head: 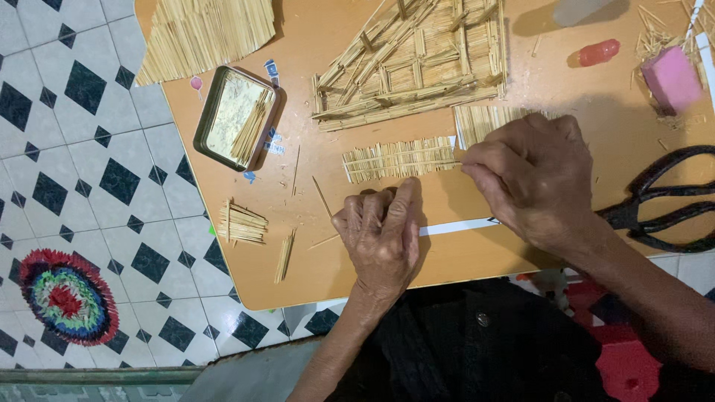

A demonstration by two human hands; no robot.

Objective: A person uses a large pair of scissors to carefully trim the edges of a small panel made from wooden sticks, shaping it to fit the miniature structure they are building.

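— Centre frame: left hand flat beside a strip of joined sticks on the worktop; right hand pinched at its end.

— Risk (judged): uneven pull, strip buckling or splitting; loose sticks lower left, easily scattered.

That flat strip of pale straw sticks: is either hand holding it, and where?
The right hand pinches the flat straw strip at its right end; the left hand presses beside its lower edge.

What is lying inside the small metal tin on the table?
Inside the metal tin lies a bundle of thin sticks along its right side. The tin's base beneath them is covered.
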